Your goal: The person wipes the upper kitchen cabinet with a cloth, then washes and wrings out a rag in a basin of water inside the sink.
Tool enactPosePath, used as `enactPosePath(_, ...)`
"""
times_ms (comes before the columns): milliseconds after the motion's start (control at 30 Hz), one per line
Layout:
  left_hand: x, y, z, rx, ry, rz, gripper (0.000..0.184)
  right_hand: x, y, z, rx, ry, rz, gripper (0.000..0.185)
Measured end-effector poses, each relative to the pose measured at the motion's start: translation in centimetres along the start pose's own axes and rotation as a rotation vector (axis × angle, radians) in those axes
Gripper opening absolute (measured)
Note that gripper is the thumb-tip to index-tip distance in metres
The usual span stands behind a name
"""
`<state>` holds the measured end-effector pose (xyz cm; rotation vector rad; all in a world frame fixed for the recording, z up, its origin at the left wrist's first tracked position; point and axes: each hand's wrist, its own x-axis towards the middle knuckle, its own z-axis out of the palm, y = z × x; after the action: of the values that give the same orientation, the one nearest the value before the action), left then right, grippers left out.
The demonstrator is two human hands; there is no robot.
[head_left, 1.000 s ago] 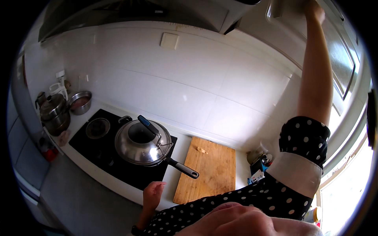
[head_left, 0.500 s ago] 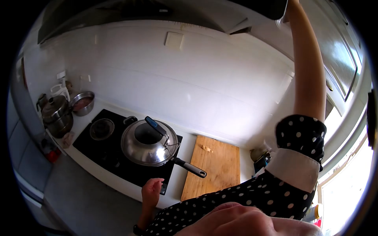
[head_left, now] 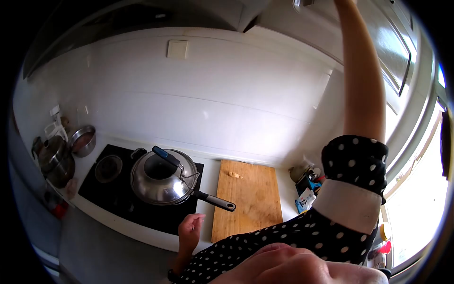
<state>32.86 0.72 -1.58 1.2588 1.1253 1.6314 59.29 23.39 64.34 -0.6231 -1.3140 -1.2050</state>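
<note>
My left hand [head_left: 191, 224] is low in front of the stove, its fingers curled together and nothing visible in them. It is nearest the stove's front edge and the pan handle, touching neither. My right arm is raised high at the right toward the wall cabinet [head_left: 312, 28]; its hand is cut off by the top edge. On the black stove [head_left: 113, 199] sits a pan with a domed steel lid [head_left: 161, 182], its handle pointing right. A wooden cutting board [head_left: 248, 199] lies beside it, with a small pale piece [head_left: 235, 175] on top.
At the far left stand a steel pot [head_left: 56, 163] and a metal bowl [head_left: 82, 142] with reddish contents. Small containers and a blue-and-white packet [head_left: 305, 200] are right of the board. The range hood [head_left: 142, 23] hangs overhead; a bright window [head_left: 416, 203] is at the right.
The view has shifted; stove and board sit further left. My right hand, visible at the cabinet a second ago, has passed beyond the top edge. My left hand remains curled near the stove.
</note>
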Motion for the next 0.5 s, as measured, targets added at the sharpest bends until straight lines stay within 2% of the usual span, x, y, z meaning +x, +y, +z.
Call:
enactPosePath(33, -0.3, -0.5, 0.0, -0.008, -0.012, -0.041, 0.013, -1.7, 0.6, -2.6, 0.079, 0.124, 0.168, 0.029)
enactPosePath(100, -1.0, -1.4, 0.5, -0.037, -0.031, -0.117, 0.013, -0.7, 15.6, -0.6, 0.555, 0.326, 0.113, 0.027)
enactPosePath(133, -1.1, -1.4, 0.5, -0.031, -0.042, -0.123, 0.014, -0.1, 14.1, -2.5, 0.976, 0.026, 0.241, 0.026)
enactPosePath(167, -1.0, -1.4, 0.6, -0.021, -0.045, -0.117, 0.014, -1.5, 12.2, -2.3, 0.652, 0.101, 0.356, 0.025)
enactPosePath(200, -1.0, -1.2, 0.5, -0.003, -0.057, -0.118, 0.014, -4.3, -1.2, -6.1, 0.341, 0.139, 0.494, 0.025)
enactPosePath(233, -0.7, -1.0, 0.7, 0.015, -0.071, -0.112, 0.014, -3.4, 5.8, 0.8, -0.301, 0.071, 0.071, 0.025)
enactPosePath(267, -0.4, -0.3, 1.1, -0.011, -0.086, -0.089, 0.014, -5.2, 0.8, 0.2, -0.092, 0.158, -0.104, 0.029)
enactPosePath(300, 0.0, 0.2, 1.4, -0.016, -0.091, -0.054, 0.014, -6.5, -3.2, -1.6, -0.05, -0.042, -0.108, 0.032)
enactPosePath(333, 0.4, 0.7, 1.8, -0.024, -0.091, -0.017, 0.014, -7.5, -3.2, -3.8, 0.025, -0.058, -0.082, 0.031)
enactPosePath(367, 0.5, 0.9, 2.1, -0.035, -0.09, 0.018, 0.014, -8.2, -3.0, -5.1, 0.103, -0.076, -0.059, 0.032)
enactPosePath(433, -0.1, 0.3, 2.6, -0.031, -0.067, 0.017, 0.014, -8.3, 6.2, -6.0, -0.159, 0.23, -0.156, 0.031)
enactPosePath(467, -0.5, 0.1, 3.0, -0.033, -0.05, 0.009, 0.014, -8.5, 9.2, -8.4, -0.023, 0.1, -0.021, 0.035)
enactPosePath(500, -0.8, -0.2, 3.3, -0.044, -0.071, -0.024, 0.013, -9.2, 7.0, -10.7, 0.426, 0.029, 0.652, 0.031)
